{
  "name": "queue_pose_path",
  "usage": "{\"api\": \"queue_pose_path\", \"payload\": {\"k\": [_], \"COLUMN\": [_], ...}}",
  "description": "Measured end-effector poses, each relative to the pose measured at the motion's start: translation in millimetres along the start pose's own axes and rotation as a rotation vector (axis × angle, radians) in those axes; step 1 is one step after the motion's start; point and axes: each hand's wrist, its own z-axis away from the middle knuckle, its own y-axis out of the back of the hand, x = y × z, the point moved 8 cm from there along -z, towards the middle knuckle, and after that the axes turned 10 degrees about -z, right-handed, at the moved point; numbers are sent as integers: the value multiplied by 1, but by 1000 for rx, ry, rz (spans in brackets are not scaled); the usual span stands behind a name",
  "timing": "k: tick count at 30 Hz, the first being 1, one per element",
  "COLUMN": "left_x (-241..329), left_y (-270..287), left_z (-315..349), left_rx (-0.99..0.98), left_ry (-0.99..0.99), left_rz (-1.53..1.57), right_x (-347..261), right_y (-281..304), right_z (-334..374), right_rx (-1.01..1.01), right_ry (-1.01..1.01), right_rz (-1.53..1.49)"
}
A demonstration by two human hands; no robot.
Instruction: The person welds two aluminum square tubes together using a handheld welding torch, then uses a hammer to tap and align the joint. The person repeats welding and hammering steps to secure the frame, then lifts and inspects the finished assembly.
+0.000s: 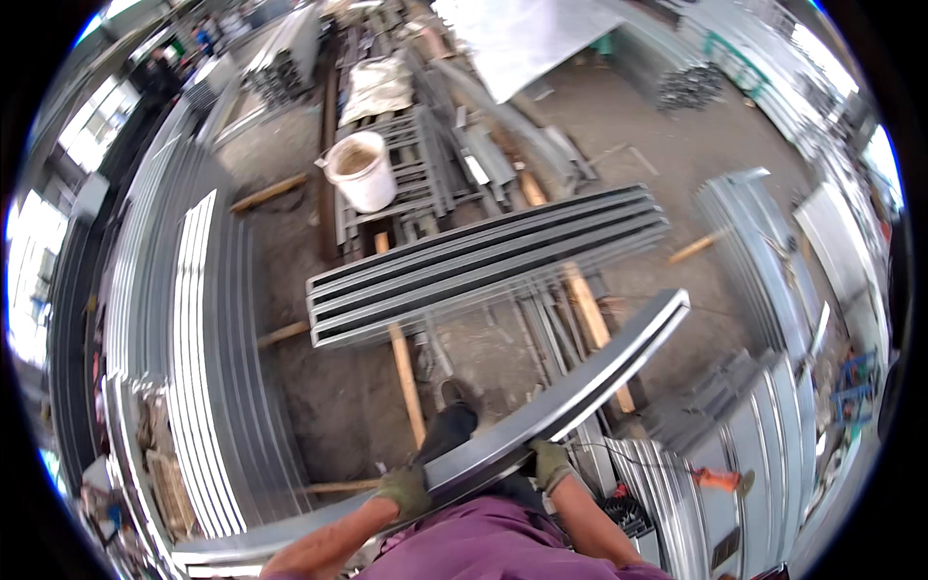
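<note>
Both gloved hands clamp long grey steel channel section (580, 387): left hand (406, 488) nearer its low end, right hand (551, 464) mid-length; far end juts up-right, w/ stacked grey channels (483, 261) beyond.

Packaging on the workshop floor: one sack, one bucket

A pale, crumpled sack (377, 87) lies far back, left of centre, on a stack of metal parts. Just nearer stands a white round bucket (362, 171), open at the top, with brownish contents. No labels, signs or screens can be made out anywhere in the view.
</note>
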Motion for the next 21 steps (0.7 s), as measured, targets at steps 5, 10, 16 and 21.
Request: {"api": "queue_pose_path", "payload": {"k": [5, 10, 16, 21], "left_x": [-8, -14, -18, -10], "left_y": [41, 108, 194, 266], "left_z": [-72, -126, -202, -286], "left_rx": [90, 81, 242, 206], "left_ry": [-76, -160, -187, -196], "left_rz": [-50, -18, -109, -109], "right_x": [18, 24, -39, -45], "right_y": [-4, 8, 48, 86], "right_z": [-56, -94, -170, -255], "right_rx": [173, 181, 188, 195], "right_ry": [-501, -686, -675, -588], "right_rz": [-1136, -1205, -1259, -1275]}}
